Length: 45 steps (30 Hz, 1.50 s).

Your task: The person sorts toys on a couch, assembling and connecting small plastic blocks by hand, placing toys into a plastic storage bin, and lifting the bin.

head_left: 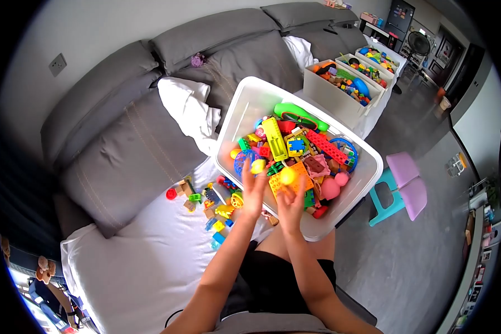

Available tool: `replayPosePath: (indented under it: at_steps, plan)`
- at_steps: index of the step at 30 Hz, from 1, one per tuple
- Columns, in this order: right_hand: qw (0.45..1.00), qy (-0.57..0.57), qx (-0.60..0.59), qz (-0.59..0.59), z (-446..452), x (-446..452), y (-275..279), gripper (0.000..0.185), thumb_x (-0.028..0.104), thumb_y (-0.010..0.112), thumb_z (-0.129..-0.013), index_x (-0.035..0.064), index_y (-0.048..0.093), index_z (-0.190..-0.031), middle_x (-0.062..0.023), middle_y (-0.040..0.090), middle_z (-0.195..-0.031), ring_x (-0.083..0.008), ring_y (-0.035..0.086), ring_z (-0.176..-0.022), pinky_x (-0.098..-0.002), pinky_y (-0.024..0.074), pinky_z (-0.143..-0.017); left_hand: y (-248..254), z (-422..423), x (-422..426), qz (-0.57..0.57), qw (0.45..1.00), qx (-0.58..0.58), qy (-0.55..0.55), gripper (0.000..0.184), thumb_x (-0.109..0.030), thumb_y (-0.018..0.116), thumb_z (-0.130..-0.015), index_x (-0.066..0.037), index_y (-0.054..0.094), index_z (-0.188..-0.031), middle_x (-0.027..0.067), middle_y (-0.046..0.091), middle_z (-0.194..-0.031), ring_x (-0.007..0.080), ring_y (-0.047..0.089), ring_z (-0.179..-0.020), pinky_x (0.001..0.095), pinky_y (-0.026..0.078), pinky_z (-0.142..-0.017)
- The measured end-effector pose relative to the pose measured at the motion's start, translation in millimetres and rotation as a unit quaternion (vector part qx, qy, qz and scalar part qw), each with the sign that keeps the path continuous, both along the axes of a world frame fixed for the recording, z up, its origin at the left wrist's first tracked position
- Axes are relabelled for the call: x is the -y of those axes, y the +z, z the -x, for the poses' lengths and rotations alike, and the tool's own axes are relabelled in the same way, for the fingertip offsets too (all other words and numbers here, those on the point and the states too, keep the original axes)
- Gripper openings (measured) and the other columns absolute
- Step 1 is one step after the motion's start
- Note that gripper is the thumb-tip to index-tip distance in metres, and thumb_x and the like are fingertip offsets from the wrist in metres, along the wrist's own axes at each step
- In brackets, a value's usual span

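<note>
My left hand (254, 193) is over the near left part of a large white plastic bin (236, 114) filled with mixed toys. A small rounded yellow piece (258, 166) sits between its fingertips. Beside it my right hand (291, 207) has its fingers curled up against a yellow ball (288, 175). Below the hands lie an orange building plate (300, 171) and a blue openwork ball (244, 162). Also in the bin are a yellow-green toy block (274, 138), a red studded strip (327, 147), pink balls (330, 188) and a green toy (300, 116).
Loose toys (224, 210) lie on the white sheet (133, 261) left of the bin. A grey sofa (128, 161) runs behind, with a white cloth (190, 108). More toy bins (334, 97) stand at the back right. A pink and teal chair (409, 189) is on the floor.
</note>
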State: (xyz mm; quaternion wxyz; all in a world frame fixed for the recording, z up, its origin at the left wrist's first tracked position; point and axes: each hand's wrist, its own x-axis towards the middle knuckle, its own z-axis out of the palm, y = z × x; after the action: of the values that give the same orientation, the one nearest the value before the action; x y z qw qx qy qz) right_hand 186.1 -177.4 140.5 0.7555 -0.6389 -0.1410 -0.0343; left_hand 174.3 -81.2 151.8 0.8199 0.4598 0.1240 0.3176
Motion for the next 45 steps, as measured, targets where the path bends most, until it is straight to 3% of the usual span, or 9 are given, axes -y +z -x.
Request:
replayPosePath:
  at_steps: [2,9,15,21,28,32,35,40,45]
  plan:
    - [0.996,-0.06,0.037,-0.048,-8,7,14,0.08,-0.01,0.051,-0.079,0.0069,0.005,-0.142,-0.0142,0.018,-0.142,-0.0237,0.052,-0.108,-0.0288,0.0482,-0.082,25,-14,20,-0.073,0.996,0.029,-0.034,0.064,-0.011,0.057,-0.088,-0.008,0.02,-0.14,0.0116,0.037,-0.134,0.0233,0.042,-0.117,0.0335,0.038,-0.094]
    - [0.983,0.079,0.117,0.118,38,4,-58,0.038,-0.007,0.053,-0.077,0.0022,0.053,-0.114,-0.0136,0.058,-0.107,-0.0188,0.064,-0.076,-0.0258,0.0495,-0.07,-87,43,1,-0.14,0.974,-0.087,0.153,0.02,-0.004,0.054,-0.088,-0.001,0.055,-0.107,0.0024,0.06,-0.089,0.0081,0.054,-0.079,0.0219,0.044,-0.071]
    - [0.895,0.236,0.166,0.341,81,-26,-104,0.03,0.007,0.061,-0.075,0.0064,0.057,-0.105,-0.0114,0.061,-0.092,-0.0226,0.062,-0.066,-0.0304,0.0508,-0.062,-137,167,-49,-0.49,0.707,-0.394,0.324,0.022,-0.006,0.058,-0.077,-0.004,0.061,-0.098,0.0098,0.06,-0.097,0.0256,0.055,-0.09,0.0351,0.045,-0.076]
    - [0.769,0.363,0.222,0.477,121,-48,-118,0.049,0.021,0.07,-0.068,0.0141,0.051,-0.113,-0.0089,0.054,-0.105,-0.0275,0.061,-0.079,-0.0379,0.0504,-0.062,-157,214,-53,-0.518,0.711,-0.448,0.163,0.045,-0.015,0.062,-0.074,-0.006,0.051,-0.117,0.0143,0.054,-0.11,0.0326,0.051,-0.098,0.04,0.043,-0.085]
    - [0.861,0.23,0.185,0.414,111,-42,-145,0.041,0.012,0.067,-0.068,0.0121,0.054,-0.107,-0.0101,0.057,-0.092,-0.0265,0.061,-0.076,-0.0356,0.0504,-0.064,-146,225,-44,-0.61,0.693,-0.373,0.096,0.038,-0.013,0.064,-0.073,-0.01,0.057,-0.11,0.0111,0.056,-0.103,0.0296,0.053,-0.094,0.0384,0.044,-0.082]
    - [0.887,0.336,-0.25,0.196,99,-35,-150,0.025,0.013,0.062,-0.079,0.0038,0.056,-0.102,-0.0083,0.061,-0.086,-0.0182,0.061,-0.071,-0.0287,0.0512,-0.061,-172,218,-51,-0.494,0.742,-0.392,0.227,0.03,-0.015,0.061,-0.079,-0.005,0.055,-0.107,0.0125,0.059,-0.093,0.0253,0.057,-0.083,0.0342,0.047,-0.07]
    - [0.774,0.337,-0.533,-0.049,82,-19,-126,0.022,0.019,0.06,-0.084,0.0009,0.056,-0.096,-0.0077,0.06,-0.077,-0.0155,0.062,-0.068,-0.0266,0.0533,-0.06,-175,178,-58,0.129,0.867,-0.356,0.324,0.025,-0.015,0.055,-0.085,-0.006,0.053,-0.108,0.0083,0.058,-0.091,0.019,0.058,-0.076,0.0291,0.047,-0.059]
    - [0.83,0.217,-0.474,-0.2,33,-13,-40,0.021,0.024,0.058,-0.086,0.0061,0.056,-0.097,-0.0074,0.061,-0.078,-0.0142,0.06,-0.065,-0.0252,0.0519,-0.058,-90,66,-39,0.234,0.9,-0.167,0.327,0.029,-0.018,0.055,-0.085,-0.009,0.049,-0.111,0.0051,0.056,-0.1,0.0175,0.054,-0.082,0.0288,0.046,-0.063]
    - [0.858,0.096,-0.295,-0.41,0,-9,29,0.041,0.031,0.055,-0.089,0.009,0.045,-0.121,-0.0048,0.057,-0.114,-0.0122,0.056,-0.081,-0.0227,0.0463,-0.068,6,9,-6,0.18,0.981,0.017,-0.07,0.065,-0.041,0.043,-0.092,-0.006,0.018,-0.14,0.0116,0.028,-0.142,0.0281,0.032,-0.127,0.0411,0.025,-0.104]
